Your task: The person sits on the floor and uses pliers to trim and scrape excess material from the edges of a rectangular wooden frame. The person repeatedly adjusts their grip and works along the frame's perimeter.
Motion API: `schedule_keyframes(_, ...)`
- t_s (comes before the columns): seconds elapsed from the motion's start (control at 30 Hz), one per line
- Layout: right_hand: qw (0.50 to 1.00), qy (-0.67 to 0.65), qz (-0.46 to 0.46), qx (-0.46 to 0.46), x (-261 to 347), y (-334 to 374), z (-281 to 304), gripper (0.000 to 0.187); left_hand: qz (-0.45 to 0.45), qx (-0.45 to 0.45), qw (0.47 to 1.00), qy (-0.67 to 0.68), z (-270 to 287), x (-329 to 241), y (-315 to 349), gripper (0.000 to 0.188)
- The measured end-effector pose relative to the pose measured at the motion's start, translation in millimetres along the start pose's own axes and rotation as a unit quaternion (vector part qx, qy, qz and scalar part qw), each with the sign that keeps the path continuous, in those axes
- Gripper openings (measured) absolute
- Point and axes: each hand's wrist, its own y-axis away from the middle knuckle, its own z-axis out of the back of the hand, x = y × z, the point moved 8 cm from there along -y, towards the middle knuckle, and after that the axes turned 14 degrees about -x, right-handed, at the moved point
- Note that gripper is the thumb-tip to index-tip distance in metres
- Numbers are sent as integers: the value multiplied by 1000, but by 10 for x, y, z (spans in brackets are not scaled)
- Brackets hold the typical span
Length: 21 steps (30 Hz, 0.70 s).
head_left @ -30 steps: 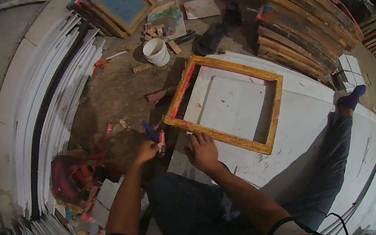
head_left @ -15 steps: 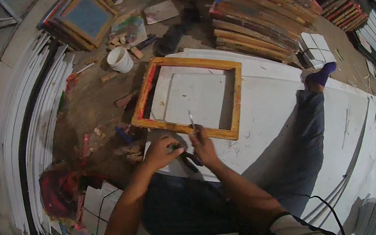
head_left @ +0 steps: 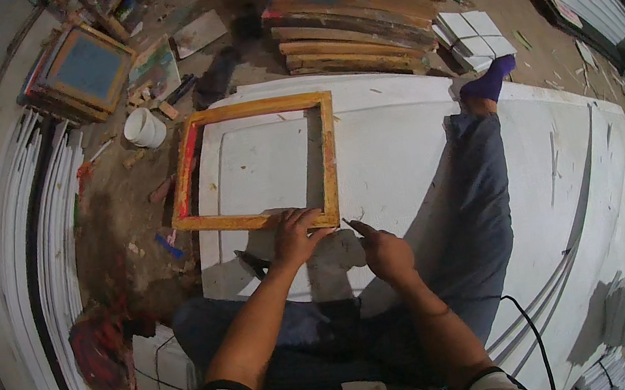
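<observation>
A yellow-brown wooden frame (head_left: 242,111), with red paint along its left inner edge, lies on the white board (head_left: 392,149) before me. My left hand (head_left: 298,234) has its fingers over the near bar, gripping it close to the near right corner. My right hand (head_left: 387,253) is closed around a slim tool, forefinger stretched along it, with the tip at that same corner. Most of the tool is hidden, so its exact kind does not show. Left of my left hand, a dark-handled tool (head_left: 252,263) rests on the board.
Stacked wooden frames (head_left: 364,9) stand beyond the board. A white bucket (head_left: 144,129) is at the left, near a grey-panelled frame (head_left: 89,67). White strips (head_left: 19,269) line the left side. My outstretched leg (head_left: 483,175) crosses the board at right, near a tied white bundle (head_left: 475,37).
My view has swung right. My left hand has moved onto the frame's near right corner, and my right hand has shifted right, bringing its tool to that corner. The dark-handled tool now lies free.
</observation>
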Motion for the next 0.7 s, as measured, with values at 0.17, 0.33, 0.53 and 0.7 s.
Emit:
schedule_keyframes(0.17,999,48,15,-5,41,4,17,45,13,-23,1000,-6,29,-70,-38,46)
schedule_keyframes(0.33,998,62,25,-1,138,42,75,46,10,-29,1000,-6,71,-108,-67,44)
schedule_keyframes(0.53,995,93,41,-8,167,69,46,56,5,-24,1000,6,51,-73,-76,43)
schedule_keyframes(0.7,994,97,45,7,258,61,80,60,2,-29,1000,6,51,-45,-67,42)
